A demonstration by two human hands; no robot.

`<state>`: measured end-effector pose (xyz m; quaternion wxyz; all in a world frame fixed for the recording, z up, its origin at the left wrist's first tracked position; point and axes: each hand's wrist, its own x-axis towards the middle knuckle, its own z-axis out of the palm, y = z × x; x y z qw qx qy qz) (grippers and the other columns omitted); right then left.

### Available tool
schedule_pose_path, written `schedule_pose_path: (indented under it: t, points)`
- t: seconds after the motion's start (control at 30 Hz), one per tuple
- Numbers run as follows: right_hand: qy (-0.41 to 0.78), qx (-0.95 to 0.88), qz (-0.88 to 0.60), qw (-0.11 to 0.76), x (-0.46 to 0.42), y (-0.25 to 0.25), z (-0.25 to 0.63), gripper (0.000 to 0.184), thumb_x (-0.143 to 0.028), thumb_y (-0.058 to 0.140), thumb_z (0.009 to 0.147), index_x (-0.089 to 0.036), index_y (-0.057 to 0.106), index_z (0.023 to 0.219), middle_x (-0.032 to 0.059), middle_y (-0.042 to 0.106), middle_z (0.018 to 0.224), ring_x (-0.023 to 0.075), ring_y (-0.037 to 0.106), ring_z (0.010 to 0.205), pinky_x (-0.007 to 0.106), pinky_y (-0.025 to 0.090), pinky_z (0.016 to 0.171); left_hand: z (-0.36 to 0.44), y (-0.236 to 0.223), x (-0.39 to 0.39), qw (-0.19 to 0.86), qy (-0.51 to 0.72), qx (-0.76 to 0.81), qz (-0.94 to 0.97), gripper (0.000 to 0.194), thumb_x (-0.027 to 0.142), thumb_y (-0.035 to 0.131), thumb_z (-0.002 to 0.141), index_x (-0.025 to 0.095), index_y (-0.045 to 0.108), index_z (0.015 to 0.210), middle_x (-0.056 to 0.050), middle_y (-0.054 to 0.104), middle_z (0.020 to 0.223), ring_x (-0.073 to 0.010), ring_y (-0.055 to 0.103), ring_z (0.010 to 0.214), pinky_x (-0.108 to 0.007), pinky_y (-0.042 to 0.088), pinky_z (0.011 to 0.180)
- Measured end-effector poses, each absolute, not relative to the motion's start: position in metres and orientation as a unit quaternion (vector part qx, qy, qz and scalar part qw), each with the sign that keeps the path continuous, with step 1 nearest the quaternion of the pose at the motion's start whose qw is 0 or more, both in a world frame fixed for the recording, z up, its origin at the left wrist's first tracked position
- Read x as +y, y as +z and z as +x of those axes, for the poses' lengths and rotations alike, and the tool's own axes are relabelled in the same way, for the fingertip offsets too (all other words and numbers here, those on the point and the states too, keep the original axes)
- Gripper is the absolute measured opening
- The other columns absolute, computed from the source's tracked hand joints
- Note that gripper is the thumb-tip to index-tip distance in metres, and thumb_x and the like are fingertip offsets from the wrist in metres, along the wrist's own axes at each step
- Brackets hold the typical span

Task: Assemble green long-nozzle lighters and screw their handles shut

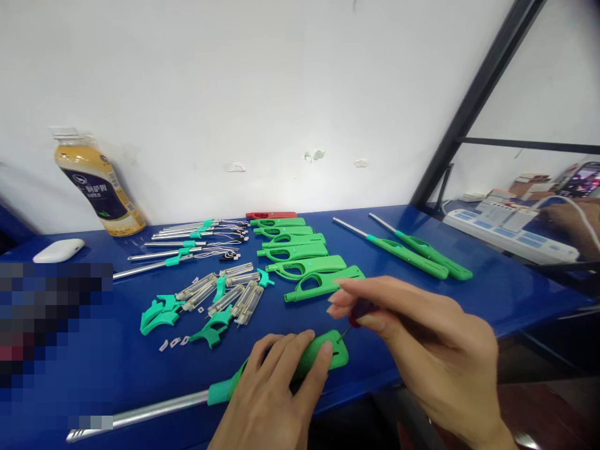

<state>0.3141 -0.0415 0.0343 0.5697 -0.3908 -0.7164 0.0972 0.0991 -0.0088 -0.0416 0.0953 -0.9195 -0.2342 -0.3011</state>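
Note:
A green long-nosed gas lighter (338, 357) lies across the table's near edge, its metal tube pointing left. My left hand (276, 387) lies over the lighter's body, fingers curved around it, and presses it to the table. Between the thumb and fingertips of my right hand (431, 344) is a small screwdriver (359, 312) with a dark red handle, mostly hidden by the fingers. Its thin shaft slants down to the lighter's right end, near a small hole. Whether the tip sits in a screw cannot be made out.
Behind my hands lie several green lighter shells (307, 267), one red shell (272, 215), clear fuel tanks (248, 303), teal triggers (162, 312) and metal tubes with wires (180, 253). Two assembled lighters (407, 257) rest at right. A bottle (100, 187), white case (59, 250) and power strip (510, 237) stand farther out.

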Motion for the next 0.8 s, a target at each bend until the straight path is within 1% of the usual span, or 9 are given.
schedule_pose_path:
  t: [0.13, 0.23, 0.3, 0.4, 0.5, 0.57, 0.67, 0.73, 0.8]
  points:
    - [0.048, -0.683, -0.405, 0.606, -0.0380, 0.0344, 0.3095, 0.045, -0.009, 0.079, 0.094, -0.037, 0.076, 0.130, -0.0089, 0.079, 0.100, 0.0086, 0.074, 0.088, 0.020, 0.061, 0.083, 0.0995, -0.0406, -0.0102, 0.096, -0.303, -0.240, -0.917, 0.049, 0.007, 0.052, 0.099, 0.020, 0.062, 0.146, -0.013, 0.073, 0.135, -0.0269, 0.074, 0.113, -0.043, 0.064, 0.091]
    - [0.085, -0.695, -0.423, 0.575, -0.0403, 0.0354, 0.3108, 0.043, -0.013, 0.069, 0.102, -0.038, 0.073, 0.137, -0.0063, 0.081, 0.117, 0.0121, 0.077, 0.102, 0.023, 0.063, 0.089, 0.0987, -0.0403, -0.0117, 0.097, -0.303, -0.241, -0.917, 0.049, 0.006, 0.051, 0.100, 0.021, 0.062, 0.146, -0.012, 0.074, 0.132, -0.0258, 0.074, 0.114, -0.044, 0.063, 0.093]
    - [0.119, -0.704, -0.422, 0.558, -0.0418, 0.0357, 0.3121, 0.044, -0.012, 0.062, 0.105, -0.040, 0.071, 0.138, -0.0064, 0.082, 0.121, 0.0135, 0.078, 0.103, 0.026, 0.064, 0.090, 0.0988, -0.0399, -0.0121, 0.097, -0.300, -0.245, -0.917, 0.049, 0.006, 0.050, 0.101, 0.022, 0.063, 0.145, -0.010, 0.075, 0.131, -0.0253, 0.074, 0.114, -0.046, 0.062, 0.096]
    - [0.097, -0.687, -0.425, 0.582, -0.0398, 0.0336, 0.3109, 0.039, -0.012, 0.074, 0.098, -0.039, 0.077, 0.126, -0.0070, 0.082, 0.102, 0.0133, 0.077, 0.089, 0.025, 0.063, 0.081, 0.0996, -0.0388, -0.0123, 0.093, -0.300, -0.247, -0.917, 0.048, 0.006, 0.049, 0.102, 0.022, 0.063, 0.145, -0.010, 0.074, 0.132, -0.0256, 0.073, 0.112, -0.047, 0.061, 0.094]
    - [0.051, -0.671, -0.436, 0.598, -0.0367, 0.0305, 0.3085, 0.032, -0.015, 0.085, 0.090, -0.034, 0.080, 0.116, -0.0052, 0.075, 0.091, 0.0130, 0.070, 0.081, 0.025, 0.060, 0.076, 0.0997, -0.0381, -0.0127, 0.089, -0.299, -0.253, -0.916, 0.050, 0.005, 0.050, 0.101, 0.022, 0.062, 0.146, -0.009, 0.074, 0.132, -0.0263, 0.073, 0.112, -0.045, 0.062, 0.091]
    - [0.046, -0.686, -0.433, 0.583, -0.0378, 0.0302, 0.3090, 0.031, -0.018, 0.080, 0.095, -0.033, 0.078, 0.122, -0.0030, 0.076, 0.099, 0.0144, 0.072, 0.088, 0.026, 0.061, 0.081, 0.0993, -0.0381, -0.0131, 0.094, -0.301, -0.256, -0.914, 0.052, 0.005, 0.050, 0.100, 0.024, 0.060, 0.147, -0.010, 0.073, 0.132, -0.0274, 0.072, 0.112, -0.045, 0.063, 0.089]
    - [0.090, -0.719, -0.416, 0.550, -0.0429, 0.0327, 0.3122, 0.035, -0.018, 0.065, 0.105, -0.036, 0.074, 0.132, -0.0024, 0.079, 0.125, 0.0165, 0.074, 0.112, 0.027, 0.061, 0.096, 0.0990, -0.0378, -0.0139, 0.095, -0.304, -0.254, -0.913, 0.053, 0.004, 0.049, 0.099, 0.022, 0.059, 0.148, -0.012, 0.073, 0.129, -0.0286, 0.072, 0.111, -0.046, 0.064, 0.087]
    - [0.137, -0.713, -0.398, 0.561, -0.0443, 0.0342, 0.3129, 0.037, -0.014, 0.061, 0.106, -0.039, 0.074, 0.130, -0.0057, 0.081, 0.120, 0.0136, 0.076, 0.106, 0.024, 0.062, 0.092, 0.0995, -0.0368, -0.0145, 0.086, -0.299, -0.256, -0.915, 0.053, 0.003, 0.049, 0.099, 0.022, 0.059, 0.147, -0.012, 0.072, 0.128, -0.0287, 0.072, 0.110, -0.046, 0.064, 0.086]
    - [0.158, -0.695, -0.390, 0.583, -0.0420, 0.0342, 0.3112, 0.039, -0.012, 0.063, 0.105, -0.041, 0.074, 0.129, -0.0065, 0.080, 0.104, 0.0113, 0.075, 0.091, 0.023, 0.062, 0.081, 0.1004, -0.0352, -0.0149, 0.082, -0.294, -0.260, -0.916, 0.054, 0.003, 0.049, 0.098, 0.022, 0.060, 0.147, -0.011, 0.072, 0.128, -0.0286, 0.072, 0.110, -0.046, 0.064, 0.087]
